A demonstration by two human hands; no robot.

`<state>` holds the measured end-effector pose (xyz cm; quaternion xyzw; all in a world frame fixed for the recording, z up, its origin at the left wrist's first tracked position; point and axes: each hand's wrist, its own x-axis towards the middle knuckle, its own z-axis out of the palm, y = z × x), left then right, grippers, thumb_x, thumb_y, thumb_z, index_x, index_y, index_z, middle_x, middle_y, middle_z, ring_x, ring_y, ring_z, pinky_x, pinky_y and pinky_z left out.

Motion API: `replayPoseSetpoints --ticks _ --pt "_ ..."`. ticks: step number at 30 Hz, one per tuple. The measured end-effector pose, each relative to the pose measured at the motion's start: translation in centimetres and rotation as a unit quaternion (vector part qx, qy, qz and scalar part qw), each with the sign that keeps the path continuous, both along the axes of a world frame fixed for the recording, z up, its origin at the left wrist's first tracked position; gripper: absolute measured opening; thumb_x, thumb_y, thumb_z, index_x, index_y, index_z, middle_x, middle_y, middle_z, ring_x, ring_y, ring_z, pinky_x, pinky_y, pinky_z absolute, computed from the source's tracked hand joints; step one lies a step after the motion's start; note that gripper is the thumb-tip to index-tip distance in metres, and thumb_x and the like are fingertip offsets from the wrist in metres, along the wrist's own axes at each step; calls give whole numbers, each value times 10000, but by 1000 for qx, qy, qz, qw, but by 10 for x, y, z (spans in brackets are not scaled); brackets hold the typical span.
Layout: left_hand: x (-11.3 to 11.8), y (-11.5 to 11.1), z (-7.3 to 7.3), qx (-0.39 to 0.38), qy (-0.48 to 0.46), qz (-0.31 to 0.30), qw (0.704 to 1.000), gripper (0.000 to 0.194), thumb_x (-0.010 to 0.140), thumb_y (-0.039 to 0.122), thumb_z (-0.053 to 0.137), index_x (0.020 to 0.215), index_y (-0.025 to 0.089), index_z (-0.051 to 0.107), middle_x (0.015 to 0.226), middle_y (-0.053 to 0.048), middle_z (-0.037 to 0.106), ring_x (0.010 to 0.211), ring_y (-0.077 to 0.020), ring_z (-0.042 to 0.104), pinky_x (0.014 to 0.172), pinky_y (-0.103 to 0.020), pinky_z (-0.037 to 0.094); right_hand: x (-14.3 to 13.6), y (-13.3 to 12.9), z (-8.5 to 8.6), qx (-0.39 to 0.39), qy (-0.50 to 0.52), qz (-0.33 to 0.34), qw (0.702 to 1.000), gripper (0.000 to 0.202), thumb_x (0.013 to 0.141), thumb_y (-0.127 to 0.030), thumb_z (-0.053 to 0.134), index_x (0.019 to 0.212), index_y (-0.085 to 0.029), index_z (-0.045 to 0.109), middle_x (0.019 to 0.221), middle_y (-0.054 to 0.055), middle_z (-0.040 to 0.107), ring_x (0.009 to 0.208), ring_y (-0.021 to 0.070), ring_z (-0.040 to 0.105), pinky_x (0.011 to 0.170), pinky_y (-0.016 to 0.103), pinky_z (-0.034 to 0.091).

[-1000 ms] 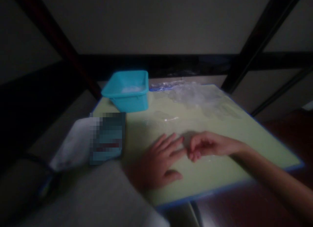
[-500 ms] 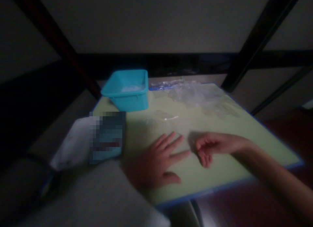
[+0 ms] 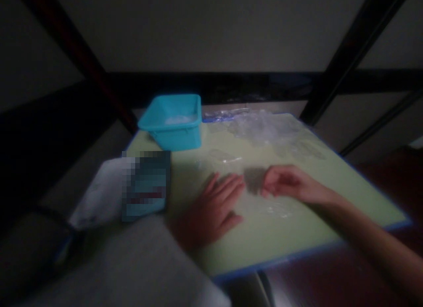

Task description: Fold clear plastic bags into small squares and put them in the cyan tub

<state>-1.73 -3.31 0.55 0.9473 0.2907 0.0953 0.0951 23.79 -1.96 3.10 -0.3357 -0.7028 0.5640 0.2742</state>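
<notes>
Head: hands [image 3: 214, 205] [image 3: 286, 183] loosely open, apparently beside clear film [image 3: 279, 209].

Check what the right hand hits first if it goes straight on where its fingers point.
Likely the fingertips of the left hand, just across a small gap. The right hand may be slightly above the table, so it could pass over; depth is unclear.

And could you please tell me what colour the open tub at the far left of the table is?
The tub is turquoise, seen best in the head view.
</notes>
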Motion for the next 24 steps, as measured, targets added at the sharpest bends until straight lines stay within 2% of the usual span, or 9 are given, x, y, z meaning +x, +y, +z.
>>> replayPoseSetpoints --ticks 3,6,9,16,20,24 --pt "0 1 -2 0 -4 6 1000 576 923 336 424 1427 131 235 1490 -136 313 1408 -225 208 1155 -492 64 -4 0 -2 89 -4 -56 994 124 890 -269 560 907 -151 595 885 65 679 810 141 631 717 281 497" --pt "2 1 -1 -9 3 9 1000 584 920 325 424 1418 96 222 1474 -156 337 1401 -233 227 1154 -494 69 -7 0 -8 129 -27 -30 991 127 912 -224 509 1002 -158 571 989 73 660 922 157 615 801 307 482" --pt "3 1 0 -17 7 19 1000 589 916 316 431 1410 83 211 1460 -169 356 1391 -236 254 1152 -490 72 -9 1 -13 168 -73 -4 983 164 918 -197 483 1063 -159 552 1012 73 645 935 161 608 805 312 474" --pt "4 1 -3 -14 9 21 1000 617 908 326 457 1412 76 204 1464 -169 349 1392 -235 250 1152 -492 77 -8 5 -18 177 -95 -24 979 188 913 -177 477 1096 -163 519 1068 99 662 980 184 623 828 339 476" --pt "2 2 -4 -4 16 18 1000 561 922 342 439 1401 102 274 1477 -145 336 1401 -230 229 1150 -513 72 -7 6 -20 199 -105 -27 974 210 913 -171 473 1117 -168 522 1083 95 663 984 183 628 828 336 487" --pt "1 2 -3 12 36 15 999 483 933 362 420 1357 136 377 1490 -119 315 1405 -219 222 1151 -512 61 -7 9 -22 308 -143 -4 941 245 920 -179 470 1140 -180 580 1127 95 652 1073 197 588 919 390 456"
